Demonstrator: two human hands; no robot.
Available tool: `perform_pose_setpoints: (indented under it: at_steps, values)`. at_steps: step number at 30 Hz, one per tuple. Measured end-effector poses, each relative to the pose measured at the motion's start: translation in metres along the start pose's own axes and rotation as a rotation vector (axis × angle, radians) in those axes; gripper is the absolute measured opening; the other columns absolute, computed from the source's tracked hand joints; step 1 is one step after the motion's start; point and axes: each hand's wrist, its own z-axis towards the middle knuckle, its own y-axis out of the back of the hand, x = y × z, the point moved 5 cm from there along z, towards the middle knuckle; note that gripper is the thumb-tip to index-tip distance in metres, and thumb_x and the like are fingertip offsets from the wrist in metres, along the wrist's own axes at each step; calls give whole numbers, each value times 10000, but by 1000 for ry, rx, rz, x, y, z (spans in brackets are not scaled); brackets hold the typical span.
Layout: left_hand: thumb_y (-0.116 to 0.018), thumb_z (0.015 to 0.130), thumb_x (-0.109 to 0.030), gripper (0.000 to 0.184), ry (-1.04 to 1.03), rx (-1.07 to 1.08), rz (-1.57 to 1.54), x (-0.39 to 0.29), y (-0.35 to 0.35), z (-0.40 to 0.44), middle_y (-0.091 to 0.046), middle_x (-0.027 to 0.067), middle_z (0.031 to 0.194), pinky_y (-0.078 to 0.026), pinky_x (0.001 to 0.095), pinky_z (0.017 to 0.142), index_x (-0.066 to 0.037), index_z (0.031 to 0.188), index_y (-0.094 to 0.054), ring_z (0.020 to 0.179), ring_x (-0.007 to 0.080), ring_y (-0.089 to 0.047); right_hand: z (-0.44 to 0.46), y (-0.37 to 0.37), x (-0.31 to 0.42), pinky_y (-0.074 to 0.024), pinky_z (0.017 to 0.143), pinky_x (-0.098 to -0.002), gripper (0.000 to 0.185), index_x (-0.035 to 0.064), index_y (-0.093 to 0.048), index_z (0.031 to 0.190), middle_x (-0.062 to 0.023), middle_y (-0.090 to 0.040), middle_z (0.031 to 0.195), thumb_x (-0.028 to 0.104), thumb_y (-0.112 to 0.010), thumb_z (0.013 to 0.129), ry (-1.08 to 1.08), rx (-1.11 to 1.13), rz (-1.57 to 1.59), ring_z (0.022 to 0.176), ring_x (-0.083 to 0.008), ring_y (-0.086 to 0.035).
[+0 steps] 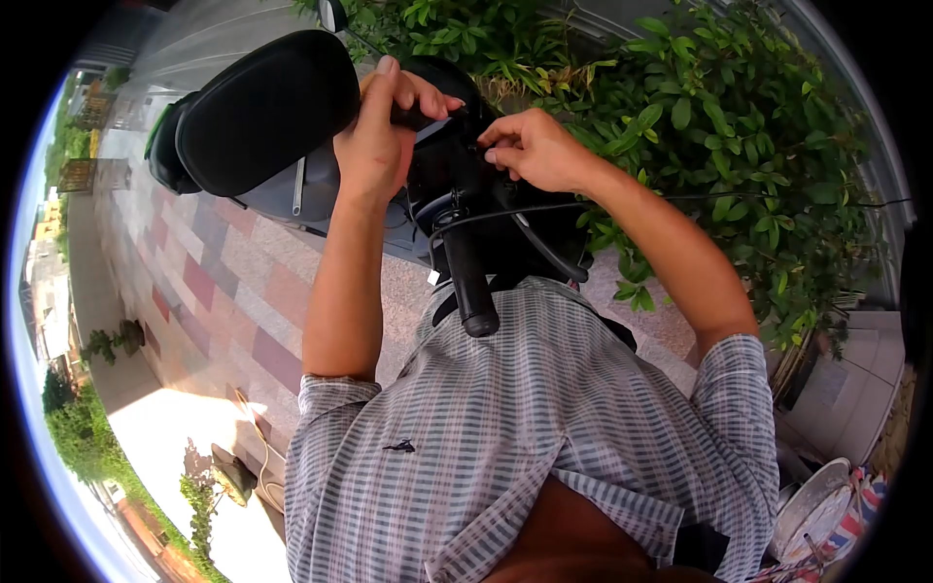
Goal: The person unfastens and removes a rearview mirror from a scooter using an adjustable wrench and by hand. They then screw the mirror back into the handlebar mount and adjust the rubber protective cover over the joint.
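—Two bare hands, close together; what to worry about?

—Possibly losing hold on the left. Left hand (371, 151) curled around a short black part (406, 119), with thumb raised; liable to slip off smooth plastic under an uneven pull.

—And the right?

—Right hand (544, 151) with thumb and forefinger bent close together at dark fittings. Can't tell whether pinching something small or merely touching. Easy to fumble or drop a small piece there, given such deep shadow.

—Anything in the way?

—Yes: long thin black cable (680, 197) under the right wrist, running outward beyond the forearm. Easy to snag with a careless sweep. Also, nearer the body, below and between the hands, a ribbed black cylindrical handlebar grip (471, 291); apt to get bumped by leaning in.

—And the vehicle?

—Beneath and between both hands, dark, scooter-like, with grey body panels (277, 194). Just left of the left hand, a broad black rounded panel (272, 112), blocking sideways movement. Beyond the right hand, bushy green shrub (719, 126), near enough to brush.
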Motion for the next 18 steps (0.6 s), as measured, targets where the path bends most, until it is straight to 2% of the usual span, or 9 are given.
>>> perform_pose_setpoints:
  at_steps: [2, 5, 8, 9, 13, 15, 17, 18]
  values:
    - [-379, 1120, -297, 472, -16, 170, 34, 3, -5, 7, -465, 92, 607, -571, 462, 754, -78, 702, -408, 609, 230, -526, 0, 0, -3, -499, 578, -265, 217, -59, -716, 1133, -55, -688, 790, 16, -677, 933, -14, -1, 16, 599, -95, -593]
    - [-355, 1124, -329, 517, -17, 86, 88, 7, -11, 8, -417, 80, 557, -531, 424, 678, -95, 662, -356, 550, 216, -468, -1, 4, -7, -500, 575, -262, 213, -56, -729, 1128, -55, -688, 783, 22, -679, 936, -16, -17, 36, 599, -92, -594]
    - [-360, 1121, -337, 516, -15, -91, 49, 7, -17, 4, -386, 69, 534, -487, 402, 613, -103, 662, -331, 498, 200, -410, -2, 1, -11, -503, 565, -267, 222, -44, -744, 1130, -56, -688, 763, 38, -691, 932, -13, -39, 81, 587, -95, -598]
    - [-382, 1110, -308, 459, -20, -113, 34, 5, -17, 1, -358, 63, 569, -448, 416, 632, -101, 702, -348, 534, 200, -377, -2, 0, -10, -506, 557, -273, 230, -35, -748, 1135, -60, -690, 751, 49, -699, 926, -8, -44, 88, 577, -101, -602]
    - [-378, 1106, -310, 456, -57, -149, 28, 3, -17, -1, -345, 58, 562, -422, 390, 586, -91, 707, -346, 523, 188, -362, -3, -3, -10, -509, 551, -280, 242, -25, -755, 1138, -64, -688, 727, 92, -719, 929, 5, -27, 100, 568, -111, -612]
    - [-351, 1115, -283, 463, -191, -13, 432, 3, -49, -9, -362, 64, 562, -399, 371, 559, -76, 701, -341, 513, 180, -358, -5, 0, -9, -510, 554, -282, 243, -25, -756, 1135, -68, -689, 722, 108, -722, 934, 4, -21, 62, 572, -115, -619]
    - [-335, 1136, -303, 500, -226, 14, 359, 1, -53, -4, -379, 51, 530, -384, 329, 517, -78, 690, -338, 489, 154, -382, -6, -7, -7, -508, 555, -279, 233, -28, -758, 1126, -65, -690, 729, 106, -719, 940, -1, -1, 49, 577, -109, -615]
    - [-332, 1138, -303, 500, -178, 19, 153, -1, -42, -4, -390, 52, 536, -392, 321, 516, -76, 692, -348, 490, 148, -373, -6, -9, -2, -505, 555, -274, 221, -30, -760, 1119, -60, -691, 737, 96, -714, 943, 4, -7, 50, 581, -101, -607]
